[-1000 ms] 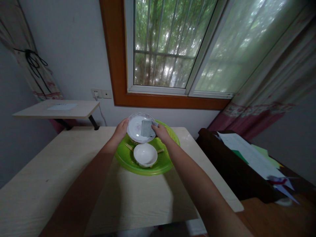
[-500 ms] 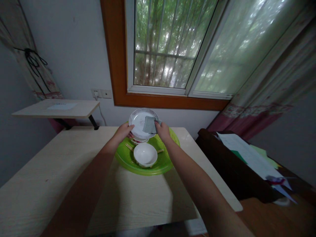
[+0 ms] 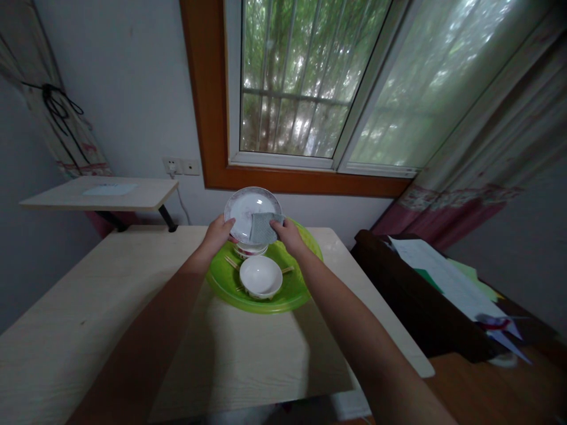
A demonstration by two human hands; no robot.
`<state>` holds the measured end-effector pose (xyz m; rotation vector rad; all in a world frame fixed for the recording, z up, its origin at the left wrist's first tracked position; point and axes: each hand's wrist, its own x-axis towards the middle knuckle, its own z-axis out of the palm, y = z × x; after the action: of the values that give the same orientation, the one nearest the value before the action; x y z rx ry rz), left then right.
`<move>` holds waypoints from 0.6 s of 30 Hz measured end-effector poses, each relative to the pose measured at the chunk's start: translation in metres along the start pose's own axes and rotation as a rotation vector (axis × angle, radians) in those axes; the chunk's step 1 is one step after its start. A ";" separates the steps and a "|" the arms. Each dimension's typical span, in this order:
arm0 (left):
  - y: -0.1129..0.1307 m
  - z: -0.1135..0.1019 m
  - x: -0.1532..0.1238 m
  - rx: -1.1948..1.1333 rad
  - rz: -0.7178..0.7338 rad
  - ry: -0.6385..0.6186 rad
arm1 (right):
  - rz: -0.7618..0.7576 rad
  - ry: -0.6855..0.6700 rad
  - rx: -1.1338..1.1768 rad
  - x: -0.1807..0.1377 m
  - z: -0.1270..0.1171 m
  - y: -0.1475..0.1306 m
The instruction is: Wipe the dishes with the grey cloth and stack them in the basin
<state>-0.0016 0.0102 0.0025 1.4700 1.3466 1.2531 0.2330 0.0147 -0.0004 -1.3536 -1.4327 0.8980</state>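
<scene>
Gripped at its left rim by my left hand (image 3: pixel 218 232), a white plate (image 3: pixel 240 208) with a patterned border tilts toward me above the basin. My right hand (image 3: pixel 286 232) pinches a grey-green cloth (image 3: pixel 262 227), which lies against the lower right of the plate's face. Under them is a green basin (image 3: pixel 310 251). Inside it, a white bowl (image 3: pixel 261 276) stands at the front, and stacked bowls (image 3: pixel 250 250) with red marks sit behind it, partly hidden by the plate. Chopsticks (image 3: pixel 232 263) stick out on both sides of the front bowl.
The basin rests on a pale wooden table (image 3: pixel 248 366). A raised shelf (image 3: pixel 146 192) with a paper on it stands at the back left. Behind the table are a wall socket (image 3: pixel 172 166) and a window. To the right, papers (image 3: pixel 438 277) lie on a dark piece of furniture.
The plate has risen slightly and shifted left with my left hand. The cloth in my right hand has slid left and lower across the plate's face. Bowls and basin stay put.
</scene>
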 end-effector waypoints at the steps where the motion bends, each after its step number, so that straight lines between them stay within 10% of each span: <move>1: 0.000 0.000 0.000 -0.003 -0.004 0.006 | 0.005 -0.022 0.030 -0.002 0.001 -0.001; 18: -0.021 0.001 0.012 0.000 0.075 -0.124 | -0.054 0.036 -0.053 0.004 -0.002 0.008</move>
<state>-0.0059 0.0256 -0.0154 1.5842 1.2197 1.1882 0.2374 0.0192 -0.0067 -1.3577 -1.4672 0.8018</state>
